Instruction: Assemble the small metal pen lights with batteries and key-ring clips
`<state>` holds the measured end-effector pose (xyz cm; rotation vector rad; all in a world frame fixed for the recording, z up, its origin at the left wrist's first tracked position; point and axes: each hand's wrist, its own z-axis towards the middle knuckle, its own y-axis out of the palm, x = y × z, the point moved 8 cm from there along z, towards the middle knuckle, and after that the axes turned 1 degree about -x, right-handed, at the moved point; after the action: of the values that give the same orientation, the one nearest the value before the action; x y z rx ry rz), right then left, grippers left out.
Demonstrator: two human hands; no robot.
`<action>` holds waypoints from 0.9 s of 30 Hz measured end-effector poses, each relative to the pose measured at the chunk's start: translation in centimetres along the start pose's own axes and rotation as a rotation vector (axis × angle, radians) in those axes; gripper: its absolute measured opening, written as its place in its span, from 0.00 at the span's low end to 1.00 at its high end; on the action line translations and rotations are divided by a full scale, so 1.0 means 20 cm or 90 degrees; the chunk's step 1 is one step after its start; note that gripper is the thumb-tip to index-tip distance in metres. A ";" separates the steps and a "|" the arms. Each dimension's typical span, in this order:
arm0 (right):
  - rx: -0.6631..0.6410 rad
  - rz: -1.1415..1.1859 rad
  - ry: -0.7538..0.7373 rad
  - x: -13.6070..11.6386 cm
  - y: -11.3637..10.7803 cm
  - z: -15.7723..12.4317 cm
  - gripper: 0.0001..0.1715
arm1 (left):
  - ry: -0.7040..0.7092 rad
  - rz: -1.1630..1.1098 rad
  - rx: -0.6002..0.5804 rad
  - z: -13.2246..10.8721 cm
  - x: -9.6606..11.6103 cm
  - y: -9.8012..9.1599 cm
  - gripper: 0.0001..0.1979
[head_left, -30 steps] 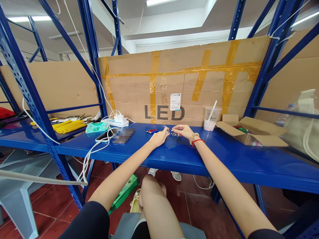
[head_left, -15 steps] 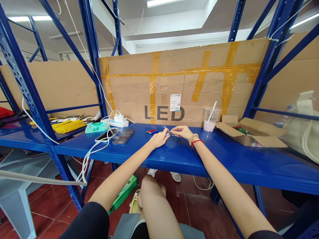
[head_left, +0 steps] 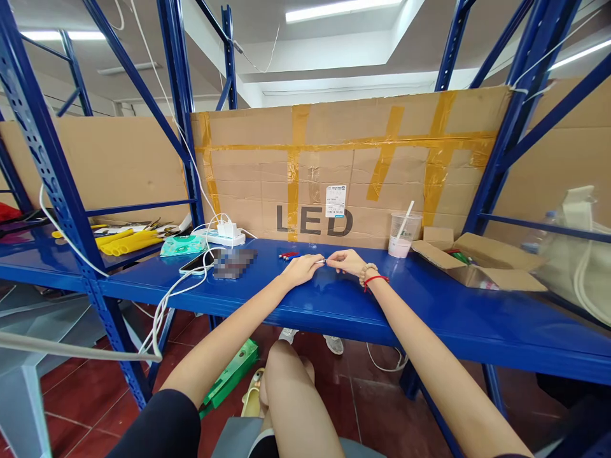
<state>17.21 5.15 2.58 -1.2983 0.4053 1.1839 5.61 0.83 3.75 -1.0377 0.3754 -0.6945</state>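
Note:
My left hand (head_left: 303,269) rests over the blue tabletop with its fingers closed in a pinch. My right hand (head_left: 347,261), with a beaded bracelet (head_left: 367,272) and a red cord (head_left: 376,280) at the wrist, is pinched just to the right of it. Between the two sets of fingertips shows a small thin pale item (head_left: 325,261), mostly covered by the fingers; its kind is too small to make out. Several slim red and blue pens (head_left: 288,256) lie on the table just behind my left hand.
A plastic cup (head_left: 401,235) with a straw stands at the back right, beside an open cardboard box (head_left: 496,264). White cables (head_left: 165,302), a power strip (head_left: 224,234) and a green pack (head_left: 183,245) are at left. A cardboard sheet (head_left: 248,178) closes the back.
The silvery, dark-patterned piece that showed between my hands is now mostly hidden, with a short pale bit visible. My right hand has shifted slightly left, its fingers lower and nearer my left hand.

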 end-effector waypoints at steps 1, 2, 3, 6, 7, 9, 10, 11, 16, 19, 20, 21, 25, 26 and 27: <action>-0.005 -0.005 0.001 0.01 0.01 0.00 0.20 | 0.000 0.010 -0.001 0.00 0.00 0.00 0.15; -0.009 -0.006 -0.001 0.01 0.02 0.00 0.19 | 0.001 0.020 -0.003 -0.01 0.00 0.00 0.15; -0.011 -0.005 -0.006 0.00 0.02 0.00 0.19 | 0.003 0.029 -0.006 -0.01 0.01 0.00 0.15; -0.009 -0.002 -0.030 -0.04 0.03 -0.02 0.18 | 0.002 0.048 -0.013 -0.02 0.01 0.00 0.15; -0.007 -0.006 -0.036 -0.06 0.04 -0.02 0.18 | 0.002 0.052 -0.015 -0.02 0.01 0.00 0.15; -0.003 -0.020 -0.041 -0.09 0.04 -0.04 0.18 | 0.004 0.057 -0.016 -0.02 0.02 0.00 0.15; 0.001 -0.027 -0.042 -0.10 0.04 -0.04 0.19 | 0.007 0.057 -0.013 -0.02 0.02 0.00 0.15; 0.004 -0.033 -0.042 -0.11 0.04 -0.05 0.19 | 0.009 0.057 -0.007 -0.02 0.01 0.00 0.15; -0.005 -0.006 -0.037 -0.12 0.05 -0.05 0.19 | 0.002 0.081 0.053 -0.02 0.00 -0.02 0.15; -0.032 0.031 0.013 -0.07 0.06 -0.04 0.19 | 0.020 0.109 0.066 -0.01 0.01 -0.03 0.15; -0.039 0.042 0.037 -0.05 0.06 -0.03 0.19 | 0.028 0.114 0.066 -0.01 0.02 -0.03 0.15; -0.043 0.052 0.060 -0.03 0.06 -0.03 0.18 | 0.034 0.117 0.065 -0.01 0.02 -0.03 0.15; -0.045 0.081 0.116 0.02 0.07 -0.03 0.18 | 0.033 0.105 0.050 0.00 0.01 -0.01 0.14; -0.047 0.087 0.125 0.02 0.07 -0.03 0.18 | 0.030 0.101 0.046 0.00 0.01 -0.01 0.14; -0.047 0.093 0.133 0.03 0.07 -0.03 0.19 | 0.026 0.097 0.043 0.00 0.01 -0.01 0.14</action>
<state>16.44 4.55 1.17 -1.4833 0.6210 1.1971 5.64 0.71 3.86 -0.9222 0.4583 -0.5886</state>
